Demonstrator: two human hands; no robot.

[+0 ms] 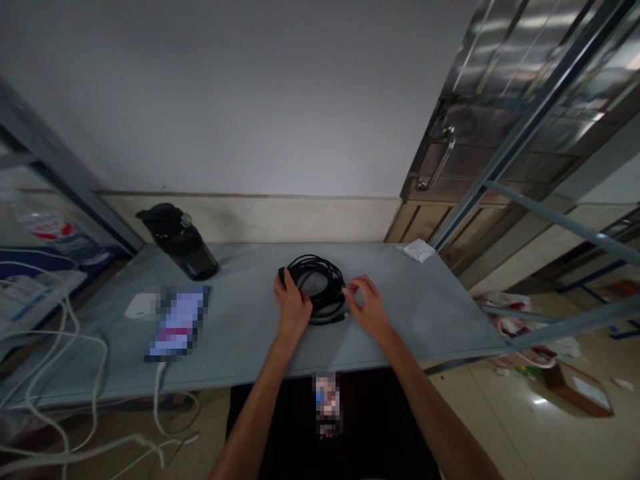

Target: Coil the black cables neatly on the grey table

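Observation:
A black cable [327, 270] lies wound in a loose round coil on the grey tabletop. My left hand [293, 303] grips the coil's left side, with the thumb over the strands and a dark piece, perhaps a plug or tie, at its fingertips. At the opposite side, my right hand [366, 303] is half curled beside the coil. Its thumb and forefinger stand slightly apart at the outer strands, and I see nothing held between them. A small cable end [346, 315] pokes out at the lower right of the coil, below the right fingertips.
A black bottle [183, 243] stands at the back left. Nearer are a phone [177, 323] and a white item [143, 305]. White cables [65, 360] hang at the far left. A crumpled white packet [419, 250] lies back right on the table [430, 320]. Metal posts [500, 160] flank it.

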